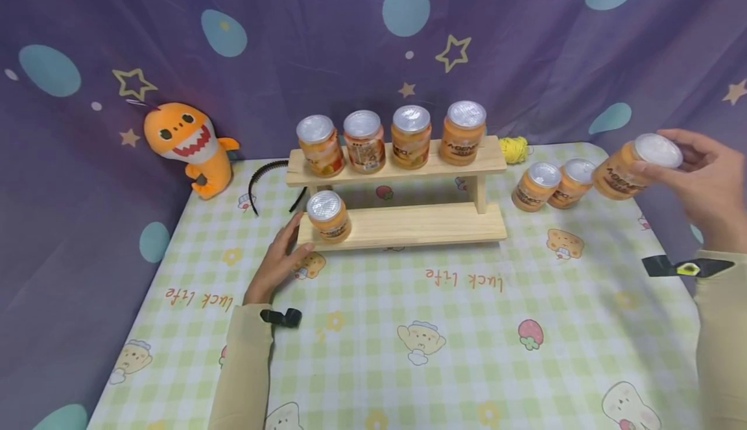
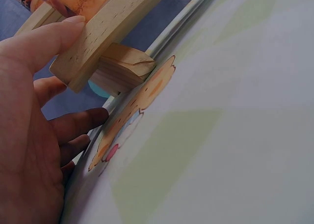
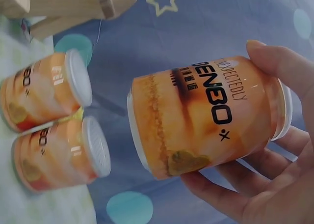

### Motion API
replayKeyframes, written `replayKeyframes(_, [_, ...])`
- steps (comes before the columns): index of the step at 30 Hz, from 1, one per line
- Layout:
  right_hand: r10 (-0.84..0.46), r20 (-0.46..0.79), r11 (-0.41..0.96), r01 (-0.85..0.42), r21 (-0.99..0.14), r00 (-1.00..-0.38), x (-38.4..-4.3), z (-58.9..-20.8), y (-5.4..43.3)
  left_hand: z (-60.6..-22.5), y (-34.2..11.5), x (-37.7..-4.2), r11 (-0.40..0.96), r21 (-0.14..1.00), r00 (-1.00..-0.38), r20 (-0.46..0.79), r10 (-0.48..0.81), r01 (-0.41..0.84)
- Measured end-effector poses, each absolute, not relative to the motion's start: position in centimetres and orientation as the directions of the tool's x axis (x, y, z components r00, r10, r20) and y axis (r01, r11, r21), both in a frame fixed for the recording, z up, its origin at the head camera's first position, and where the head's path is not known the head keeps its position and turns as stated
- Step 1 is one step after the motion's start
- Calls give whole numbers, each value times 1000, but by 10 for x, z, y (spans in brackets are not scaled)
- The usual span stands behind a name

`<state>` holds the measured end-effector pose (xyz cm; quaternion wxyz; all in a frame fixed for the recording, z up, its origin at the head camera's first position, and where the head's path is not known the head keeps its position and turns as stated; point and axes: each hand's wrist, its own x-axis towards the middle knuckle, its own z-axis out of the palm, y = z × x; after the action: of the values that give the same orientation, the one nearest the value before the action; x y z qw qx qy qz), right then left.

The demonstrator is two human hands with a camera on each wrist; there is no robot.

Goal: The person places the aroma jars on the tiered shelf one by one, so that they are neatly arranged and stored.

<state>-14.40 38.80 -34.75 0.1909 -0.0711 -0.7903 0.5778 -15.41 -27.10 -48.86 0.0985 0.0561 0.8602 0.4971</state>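
Right hand point(image 1: 714, 187) clasps a jar point(image 1: 623, 174) near its lid point(image 1: 659, 150), leaving the bottom free! Left hand point(image 1: 279, 261) holds the wooden shelf's point(image 1: 420, 224) end, likely steadying it.

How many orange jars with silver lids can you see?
8 jars: four in a row on the upper shelf, one at the lower shelf's left end, two on the tablecloth beside the wooden rack, one in the right hand.

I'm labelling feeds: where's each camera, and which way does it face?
Head: head-worn, looks forward and down at the wooden shelf; left hand, right hand and sleeves show.
Left wrist: worn there, faces the wooden shelf's end; left hand shows.
Right wrist: worn there, faces the held jar; right hand shows.
Head and right wrist share the held jar.
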Motion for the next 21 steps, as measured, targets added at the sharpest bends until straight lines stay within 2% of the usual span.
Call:
replayKeyframes(2, [334, 220, 335, -103, -937, -916, -142, -344, 383, -477, -267, -150, 499, 866, -973, -118, 200, -3])
replayKeyframes(11, [300, 230, 385, -103, -917, -926, -136, -330, 356, -470, -264, -147, 480, 877, -972, -124, 201, -13])
replayKeyframes(21, [225, 203, 340, -119, -933, -953, -133, -323, 321, -497, -275, -156, 498, 866, -977, -72, 201, 39])
